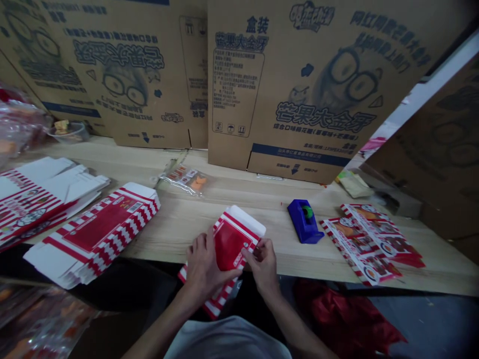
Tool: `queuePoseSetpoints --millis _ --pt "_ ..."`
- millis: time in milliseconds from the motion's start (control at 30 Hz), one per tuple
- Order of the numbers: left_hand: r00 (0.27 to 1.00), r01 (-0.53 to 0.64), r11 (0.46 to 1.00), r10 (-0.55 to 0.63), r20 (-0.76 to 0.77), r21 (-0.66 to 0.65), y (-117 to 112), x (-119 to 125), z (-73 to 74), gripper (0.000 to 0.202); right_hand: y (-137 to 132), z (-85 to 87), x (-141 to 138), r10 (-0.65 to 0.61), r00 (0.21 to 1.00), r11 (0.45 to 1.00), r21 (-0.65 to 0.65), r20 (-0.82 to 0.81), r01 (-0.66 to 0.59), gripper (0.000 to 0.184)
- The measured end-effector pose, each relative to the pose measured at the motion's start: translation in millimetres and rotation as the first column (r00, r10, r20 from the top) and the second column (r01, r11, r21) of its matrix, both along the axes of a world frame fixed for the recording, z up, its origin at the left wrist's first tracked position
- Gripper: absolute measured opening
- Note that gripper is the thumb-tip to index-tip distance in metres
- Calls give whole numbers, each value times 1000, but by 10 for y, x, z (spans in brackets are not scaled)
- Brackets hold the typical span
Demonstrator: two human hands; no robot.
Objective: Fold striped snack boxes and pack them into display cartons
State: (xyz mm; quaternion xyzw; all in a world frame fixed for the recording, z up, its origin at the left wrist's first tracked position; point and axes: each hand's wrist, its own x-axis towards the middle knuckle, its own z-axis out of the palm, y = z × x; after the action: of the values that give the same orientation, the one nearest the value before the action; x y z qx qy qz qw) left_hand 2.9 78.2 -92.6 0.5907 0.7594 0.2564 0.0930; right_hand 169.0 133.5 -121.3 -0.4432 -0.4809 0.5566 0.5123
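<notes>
A flat paper box (228,239) is in the person's two hands. It is not folded up yet. It has red and white stripes, a big red patch in the middle, and a plain white flap at the far end. It sits tilted at the front edge of a wood table (318,264), and its near end sticks out past the edge.

The left hand (204,262) lies on the near part of the box. Its fingers are spread apart, and I cannot tell if they clamp it. The right hand (262,264) is at the side of the box. Its fingers are close together and pinch the edge.

To the left is a stack of flat boxes (101,234) with the same stripes, and past it is one more stack (37,199). A small clear bag (185,179) with orange bits lies near the far side of the table. To the right are a blue tape holder (305,222) and some bright printed sheets (372,239). Big brown cartons (299,85) stand along the back of the table. A red bag (344,314) lies below the table edge.
</notes>
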Motion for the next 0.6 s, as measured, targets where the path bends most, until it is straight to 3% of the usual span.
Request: queuePoseSetpoints --millis 67,133,200,300,367,433,500,600 --pt "970 65 996 -78 228 64 -95 17 -139 83 -64 8 66 48 997 997 -49 -63 -51 41" --pt "873 122 984 -169 458 131 -169 -3 -285 68 -107 17 168 115 990 989 -89 -80 -122 44" --pt "723 188 970 -243 647 154 -227 -34 -382 66 -148 8 285 182 981 975 -116 -62 -189 50" --pt "480 297 945 -271 835 136 -303 -52 -412 73 -224 -62 424 240 971 963 -122 -2 -239 50" --pt "390 330 934 -265 882 135 -336 -42 -396 76 -273 -130 472 234 971 969 -96 58 -227 42" --pt "373 344 929 -267 889 135 -335 -24 -387 68 -302 -185 484 203 970 979 -47 138 -198 28" --pt "418 320 938 -268 868 135 -293 -6 -397 47 -303 -204 472 184 963 982 -3 197 -187 16" --pt "476 195 968 -235 848 158 -182 17 -429 22 -261 -162 430 160 969 987 -4 186 -162 19"
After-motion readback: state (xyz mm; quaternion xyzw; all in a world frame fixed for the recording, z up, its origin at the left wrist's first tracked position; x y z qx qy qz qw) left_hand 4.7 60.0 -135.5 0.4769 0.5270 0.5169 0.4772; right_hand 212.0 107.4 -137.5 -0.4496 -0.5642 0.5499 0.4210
